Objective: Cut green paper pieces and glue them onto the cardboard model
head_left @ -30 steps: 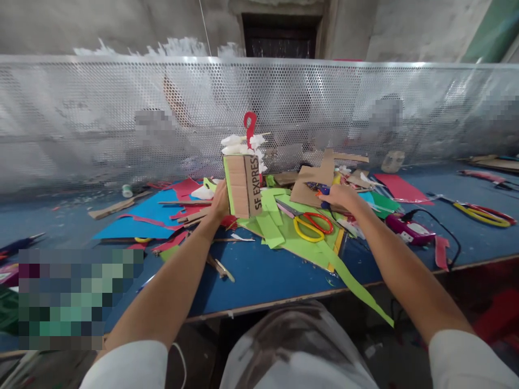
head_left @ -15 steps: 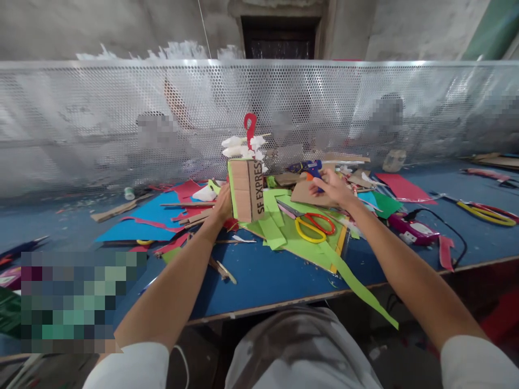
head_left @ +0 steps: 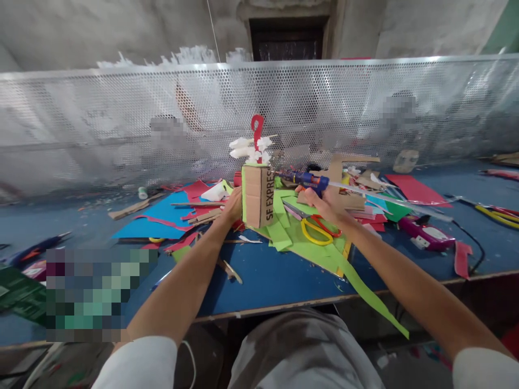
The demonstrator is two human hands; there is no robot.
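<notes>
Cardboard box (head_left: 255,197) stands upright between the hands, against the left hand (head_left: 232,207); the left fingers are largely hidden, so their closure cannot be told. Hands are well apart. The right hand (head_left: 324,208) is clamped on a blue glue gun (head_left: 315,182), aimed at the box's upper edge on that hand's side; contact unclear. Advised: brace the box firmly, keep left fingers off the likely hot tip, and avoid snagging the scissors (head_left: 312,237) nearer the body than the right hand.
</notes>
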